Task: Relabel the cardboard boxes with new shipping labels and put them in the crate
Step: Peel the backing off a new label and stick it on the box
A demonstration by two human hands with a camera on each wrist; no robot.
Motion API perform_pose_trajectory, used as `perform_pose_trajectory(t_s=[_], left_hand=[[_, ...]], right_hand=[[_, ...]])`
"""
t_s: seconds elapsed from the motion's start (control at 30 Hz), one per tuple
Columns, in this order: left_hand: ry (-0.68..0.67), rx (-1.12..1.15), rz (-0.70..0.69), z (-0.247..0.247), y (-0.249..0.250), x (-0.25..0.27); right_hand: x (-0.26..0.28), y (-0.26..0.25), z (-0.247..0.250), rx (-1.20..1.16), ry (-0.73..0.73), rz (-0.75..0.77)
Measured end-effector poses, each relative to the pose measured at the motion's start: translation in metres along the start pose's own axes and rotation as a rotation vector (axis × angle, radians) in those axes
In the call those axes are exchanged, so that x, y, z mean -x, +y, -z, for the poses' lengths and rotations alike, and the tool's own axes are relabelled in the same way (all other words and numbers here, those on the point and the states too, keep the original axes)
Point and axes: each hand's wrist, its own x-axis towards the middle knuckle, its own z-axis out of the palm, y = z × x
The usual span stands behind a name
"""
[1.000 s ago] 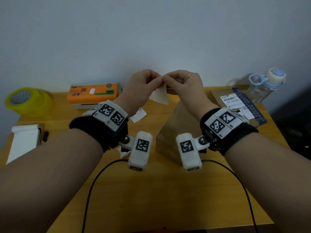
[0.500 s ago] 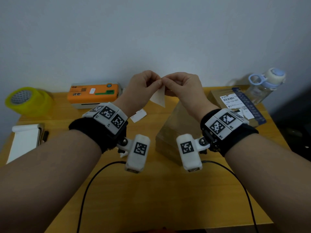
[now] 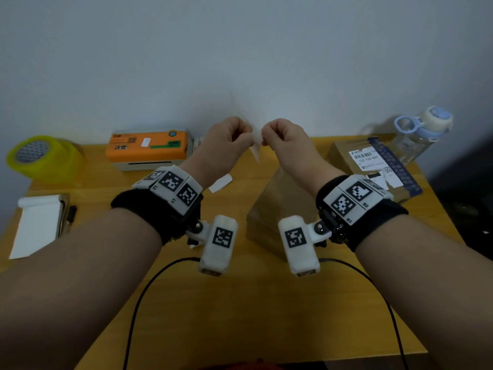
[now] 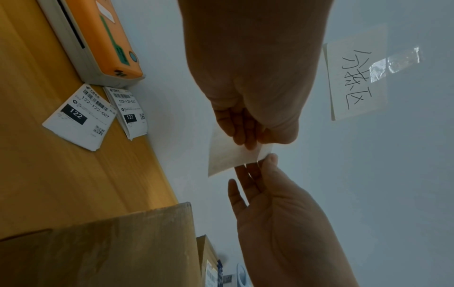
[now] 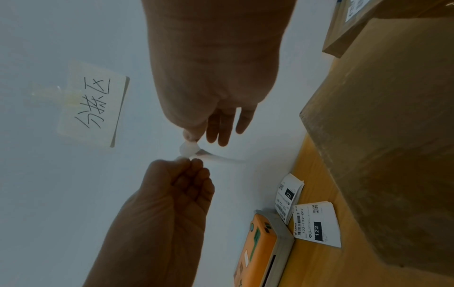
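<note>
Both hands are raised above the table and pinch one small white label [image 3: 255, 145] between them. My left hand [image 3: 249, 136] holds its left edge and my right hand [image 3: 264, 137] its right corner. In the left wrist view the label [image 4: 228, 157] hangs flat between the left hand [image 4: 248, 143] and the right hand [image 4: 260, 163]. In the right wrist view the label's corner [image 5: 188, 149] curls at the right hand [image 5: 194, 138], with the left hand [image 5: 189, 160] just below. A plain cardboard box [image 3: 277, 204] stands under my right wrist.
A second box [image 3: 344, 156] bearing a printed label lies at the back right, beside a water bottle [image 3: 421, 132]. The orange label printer [image 3: 148, 148] and label stacks [image 4: 78, 118] sit at the back. A yellow tape roll [image 3: 40, 156] and a notepad [image 3: 37, 225] are on the left.
The hands have drawn slightly apart and sit a little lower. The label between them now looks narrower, turned more edge-on to the head camera.
</note>
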Motion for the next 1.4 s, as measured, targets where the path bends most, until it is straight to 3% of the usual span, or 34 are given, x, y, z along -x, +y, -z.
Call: perform_pose_trajectory(t_s=[0.13,0.3,0.6,0.87,1.13,1.4], left_hand=[[-0.006,0.014,0.021,0.001,-0.003,0.002],[0.082,0.153,0.061,0.006,-0.007,0.002],[-0.134,0.04,0.183,-0.008,-0.01,0.002],[-0.08,0.223,0.189,-0.014,-0.007,-0.002],[-0.085,0.355,0.197,-0.011,-0.005,-0.003],[-0.067,0.283,0.12,-0.01,-0.007,-0.002]], right_hand=[[-0.003,0.002,0.001,-0.018,0.008,-0.05],[-0.005,0.006,0.004,-0.187,0.051,-0.098],[-0.002,0.007,0.001,-0.153,0.017,-0.031],[-0.002,0.006,0.0,-0.192,0.021,-0.034],[0.002,0.011,0.003,-0.482,-0.056,-0.17],[0.008,0.014,0.002,-0.267,-0.043,-0.033]])
